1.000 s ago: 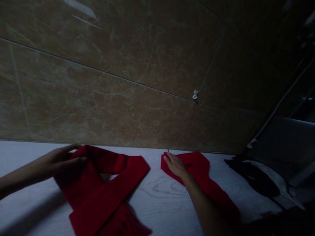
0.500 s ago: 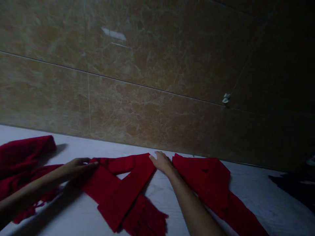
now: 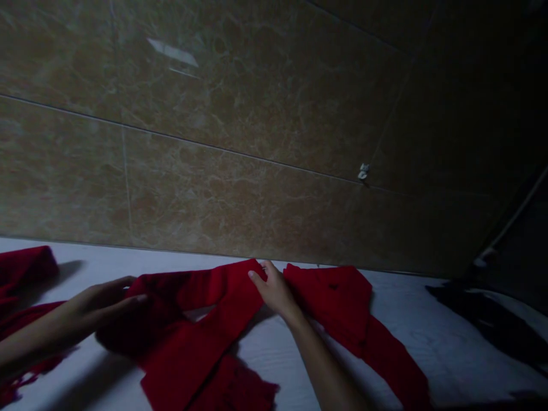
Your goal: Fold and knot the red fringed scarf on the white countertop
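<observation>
A red scarf point(image 3: 201, 348) with a fringed end lies folded across itself on the pale surface. My right hand point(image 3: 274, 288) pinches its upper right corner, thumb on top and fingers behind. At the opposite upper corner my left hand point(image 3: 107, 302) is closed on the scarf's edge, thumb in front, and the cloth there is lifted a little. Right of my right forearm lies a second red folded cloth point(image 3: 334, 302), with a long strip running toward the lower right. More red fringed cloth point(image 3: 25, 268) lies at the far left, partly behind my left forearm.
Behind the pale surface point(image 3: 171, 260) rises a brown marbled tile wall point(image 3: 235, 200). A small white fixture point(image 3: 363, 171) sits on the wall. Something black point(image 3: 483, 314) lies at the right end. The light is dim.
My right hand has closed on the scarf's corner, which it was only beside before. My left hand has lifted the scarf's left part. The view has shifted to the right.
</observation>
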`<state>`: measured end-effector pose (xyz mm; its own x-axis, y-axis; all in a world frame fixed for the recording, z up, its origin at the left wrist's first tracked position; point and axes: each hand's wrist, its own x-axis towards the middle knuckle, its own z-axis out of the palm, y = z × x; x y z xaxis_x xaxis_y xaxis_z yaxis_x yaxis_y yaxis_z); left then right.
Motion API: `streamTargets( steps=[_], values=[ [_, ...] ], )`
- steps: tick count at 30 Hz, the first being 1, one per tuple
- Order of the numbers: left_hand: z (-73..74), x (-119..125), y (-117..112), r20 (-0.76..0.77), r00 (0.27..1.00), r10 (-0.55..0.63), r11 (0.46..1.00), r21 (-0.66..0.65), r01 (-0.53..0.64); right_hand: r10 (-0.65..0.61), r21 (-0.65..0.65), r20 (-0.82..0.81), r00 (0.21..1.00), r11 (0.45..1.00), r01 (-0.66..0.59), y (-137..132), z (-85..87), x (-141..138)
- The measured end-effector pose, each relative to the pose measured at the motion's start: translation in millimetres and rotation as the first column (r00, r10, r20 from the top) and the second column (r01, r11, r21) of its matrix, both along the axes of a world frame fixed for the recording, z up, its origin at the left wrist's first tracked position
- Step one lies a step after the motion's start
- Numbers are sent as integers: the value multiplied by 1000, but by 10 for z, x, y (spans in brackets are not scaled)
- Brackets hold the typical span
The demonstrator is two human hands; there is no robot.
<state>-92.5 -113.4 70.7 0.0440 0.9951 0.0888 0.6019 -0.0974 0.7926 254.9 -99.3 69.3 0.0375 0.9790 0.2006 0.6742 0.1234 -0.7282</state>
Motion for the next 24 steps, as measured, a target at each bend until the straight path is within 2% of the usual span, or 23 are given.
streamTargets(
  steps=[2, 3, 6, 9, 11, 13, 15, 17, 19, 20, 22, 24],
  values=[
    [233, 92, -67, 117, 986, -121, 983, -126, 136, 20, 79, -99, 995, 997, -12, -268, 137, 173],
    [360, 164, -106, 166, 976, -138, 974, -156, 164, 45, 137, -191, 981, 990, -18, -412, 229, 278],
    [721, 507, -270, 244, 951, -190, 961, -150, 231, 109, 235, -406, 907, 972, -12, -867, 599, 621],
    [1003, 988, -471, 349, 906, -240, 946, -127, 299, 44, 227, -462, 886, 971, 70, -1291, 1069, 973],
    [1151, 1332, -561, 447, 835, -321, 908, -103, 405, -14, 254, -483, 876, 955, 155, -1498, 1405, 1233],
    [1269, 1678, -570, 557, 726, -403, 864, -28, 502, -60, 285, -506, 860, 930, 233, -1602, 1736, 1541],
    [1337, 2029, -485, 659, 605, -446, 836, 66, 544, -103, 290, -496, 862, 916, 276, -1572, 2017, 1899],
    [1308, 2383, -315, 733, 513, -447, 832, 130, 540, -156, 257, -465, 872, 918, 302, -1402, 2167, 2279],
    [1141, 2721, -87, 768, 478, -426, 832, 125, 541, -216, 152, -442, 870, 938, 310, -1123, 2105, 2624],
    [1006, 2874, 37, 778, 478, -407, 830, 96, 550, -272, 79, -431, 860, 938, 337, -965, 1983, 2767],
    [668, 3131, 275, 784, 529, -325, 841, -17, 541, -381, -54, -400, 833, 918, 394, -663, 1581, 2974],
    [320, 3306, 473, 718, 662, -215, 858, -186, 479, -426, -147, -374, 824, 904, 400, -430, 1066, 3090]
  ],
)
